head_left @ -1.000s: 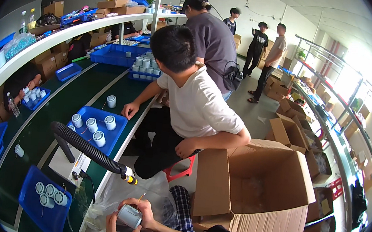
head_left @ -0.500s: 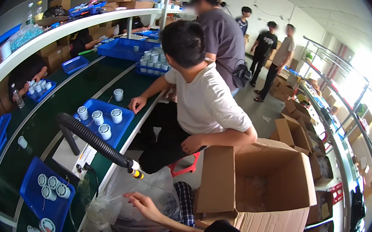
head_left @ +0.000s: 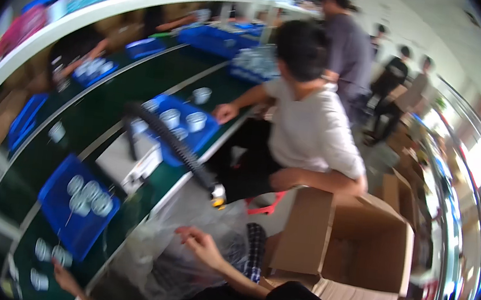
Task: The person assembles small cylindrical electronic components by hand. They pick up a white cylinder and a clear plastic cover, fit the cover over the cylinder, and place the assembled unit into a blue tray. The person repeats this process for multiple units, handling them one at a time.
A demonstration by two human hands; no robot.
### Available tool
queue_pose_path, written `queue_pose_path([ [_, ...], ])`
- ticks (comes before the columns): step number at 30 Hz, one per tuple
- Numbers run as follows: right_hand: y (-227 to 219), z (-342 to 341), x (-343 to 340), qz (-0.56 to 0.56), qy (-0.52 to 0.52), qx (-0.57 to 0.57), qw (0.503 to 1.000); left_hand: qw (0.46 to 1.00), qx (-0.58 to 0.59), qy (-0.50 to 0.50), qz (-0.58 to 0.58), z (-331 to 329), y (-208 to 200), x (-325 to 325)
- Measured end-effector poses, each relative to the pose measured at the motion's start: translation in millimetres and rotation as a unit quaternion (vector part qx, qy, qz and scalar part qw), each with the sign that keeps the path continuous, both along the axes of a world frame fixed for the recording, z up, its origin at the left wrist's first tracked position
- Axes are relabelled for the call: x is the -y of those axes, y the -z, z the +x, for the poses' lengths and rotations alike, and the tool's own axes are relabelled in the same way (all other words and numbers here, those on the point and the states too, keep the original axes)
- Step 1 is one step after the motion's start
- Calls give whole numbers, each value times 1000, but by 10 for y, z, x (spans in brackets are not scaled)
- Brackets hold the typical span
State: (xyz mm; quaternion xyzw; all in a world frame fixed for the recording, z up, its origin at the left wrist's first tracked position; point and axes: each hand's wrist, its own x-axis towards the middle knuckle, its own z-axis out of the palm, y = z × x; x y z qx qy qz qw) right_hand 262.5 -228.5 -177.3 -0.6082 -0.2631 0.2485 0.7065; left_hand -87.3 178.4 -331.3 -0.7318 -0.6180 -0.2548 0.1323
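A clear plastic bag [head_left: 183, 249], crinkled and see-through with pale glints, is seen bunched at the edge of the green worktop [head_left: 111, 101], below the black corrugated hose [head_left: 171, 143]. The right hand [head_left: 198, 242] is laid on its top, fingers loosely curled into the film. The left hand [head_left: 63, 276] is spread low by small white cups [head_left: 42, 249], beside a blue tray [head_left: 79, 206].

A single head-worn fisheye view is looking steeply down and forward along the green table [head_left: 117, 96], which is running up the left of the frame; a cardboard box [head_left: 353, 250] is sitting close at lower right, edges bending toward the rim.
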Motion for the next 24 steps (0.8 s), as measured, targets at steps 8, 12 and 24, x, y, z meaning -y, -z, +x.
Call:
queue_pose_path([
  [8, -102, -92, -18, -58, -12, 9, 998, 906, 411, 63, 72, 753, -1022, 669],
  [12, -109, -121, -28, -68, -7, 30, 997, 907, 389, 113, 114, 932, -1500, 902],
  [24, -189, -146, 37, -68, -33, 30, 997, 748, 547, 355, -121, 2048, -1553, 1401],
])
